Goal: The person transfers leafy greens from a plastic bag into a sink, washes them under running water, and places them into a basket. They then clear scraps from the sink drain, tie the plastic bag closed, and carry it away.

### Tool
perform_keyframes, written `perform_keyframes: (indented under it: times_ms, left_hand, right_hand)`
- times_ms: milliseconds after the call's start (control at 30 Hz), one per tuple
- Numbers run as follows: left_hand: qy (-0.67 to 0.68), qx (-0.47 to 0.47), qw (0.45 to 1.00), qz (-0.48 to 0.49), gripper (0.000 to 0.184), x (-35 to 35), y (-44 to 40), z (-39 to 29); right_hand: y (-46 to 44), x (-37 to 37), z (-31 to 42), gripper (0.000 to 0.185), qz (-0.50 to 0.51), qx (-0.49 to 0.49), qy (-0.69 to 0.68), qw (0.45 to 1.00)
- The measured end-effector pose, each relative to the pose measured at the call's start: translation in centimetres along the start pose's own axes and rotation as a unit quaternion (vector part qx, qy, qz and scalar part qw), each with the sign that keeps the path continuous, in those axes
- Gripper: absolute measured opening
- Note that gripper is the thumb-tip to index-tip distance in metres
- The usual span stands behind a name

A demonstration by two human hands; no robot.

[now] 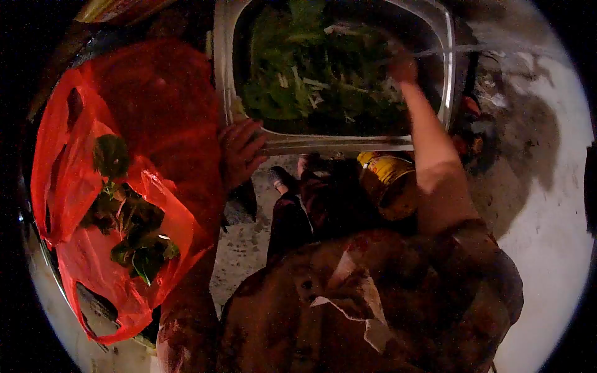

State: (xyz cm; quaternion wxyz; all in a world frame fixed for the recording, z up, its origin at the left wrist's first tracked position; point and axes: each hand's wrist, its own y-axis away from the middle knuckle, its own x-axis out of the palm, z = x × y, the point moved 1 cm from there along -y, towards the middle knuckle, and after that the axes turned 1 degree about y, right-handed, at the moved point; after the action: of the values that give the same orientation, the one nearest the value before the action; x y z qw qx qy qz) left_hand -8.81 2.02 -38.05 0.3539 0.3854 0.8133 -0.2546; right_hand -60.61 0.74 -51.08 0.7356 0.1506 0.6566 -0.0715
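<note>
Leafy greens with pale stems [292, 87] lie in a metal sink basin [336, 142] at the top of the view. My right hand [403, 67] is blurred at the basin's right side, over the greens; its fingers are smeared, and whether it holds anything is unclear. At the basin's lower left corner, my left hand [241, 149] rests with its fingers spread, holding nothing. A red plastic bag [155, 93] lies beside it on the left, its mouth open around more leaves and stems [134, 230].
Below the basin stands a yellow container [390, 171]. My legs and feet [283, 180] show on the grey floor [239, 267]. A pale wall [550, 248] runs along the right, and small dark and reddish items lie right of the basin.
</note>
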Motion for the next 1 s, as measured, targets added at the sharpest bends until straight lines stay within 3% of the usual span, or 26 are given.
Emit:
perform_keyframes:
  times_ms: [33,133,333,433,500,567,633,733,833,867,900,967,1000]
  left_hand:
    - [0.007,-0.007,1.000,0.002,0.052,0.2,0.0,0.0]
    - [0.004,-0.010,1.000,0.007,0.052,-0.3,-0.3,-0.5]
    - [-0.010,-0.010,1.000,0.014,0.051,-0.4,-0.4,-0.9]
    - [-0.006,-0.008,1.000,0.017,0.049,-1.0,-0.9,-1.1]
    - [0.000,0.001,1.000,0.009,0.049,-1.2,-1.1,-1.1]
    - [0.008,0.021,0.999,-0.023,0.050,-0.3,-0.4,-0.4]
    - [0.186,-0.098,0.976,-0.047,0.049,-0.2,-0.6,-1.1]
    - [0.283,-0.165,0.943,-0.066,0.049,0.5,0.1,-1.5]
    - [0.084,-0.056,0.994,-0.034,0.050,-0.6,-0.5,-1.3]
    - [-0.015,-0.001,1.000,-0.010,0.051,-1.0,-0.6,-1.5]
    - [-0.013,0.001,1.000,-0.014,0.051,-1.0,-0.4,-1.3]
    - [-0.003,0.006,1.000,-0.022,0.052,-0.7,0.0,-1.0]
    - [-0.002,0.010,1.000,-0.022,0.052,-0.7,-0.1,-1.0]
  right_hand:
    - [-2.2,1.3,-2.3,0.046,-0.039,-0.006,0.012,0.999]
    - [-5.0,3.1,-1.6,0.058,-0.018,0.032,0.011,0.999]
    - [2.6,2.0,8.5,0.082,0.151,-0.207,-0.062,0.965]
    - [8.2,-2.7,10.3,0.091,0.237,-0.293,0.072,0.923]
    - [8.5,-4.3,12.8,0.092,0.287,-0.229,0.118,0.923]
    - [8.5,-3.6,13.3,0.090,0.273,-0.199,0.130,0.932]
    - [8.1,-0.4,12.3,0.085,0.198,-0.200,0.105,0.954]
    - [4.9,-0.2,10.6,0.075,0.180,-0.168,0.006,0.969]
    - [4.4,1.8,9.5,0.064,0.037,-0.143,0.025,0.989]
    - [4.2,2.3,8.8,0.060,0.039,-0.119,0.052,0.991]
    - [3.9,2.1,7.9,0.056,0.043,-0.095,0.079,0.991]
    - [3.2,1.3,5.6,0.052,0.064,0.031,0.010,0.997]
    - [2.6,0.4,3.9,0.051,0.078,0.132,-0.088,0.984]
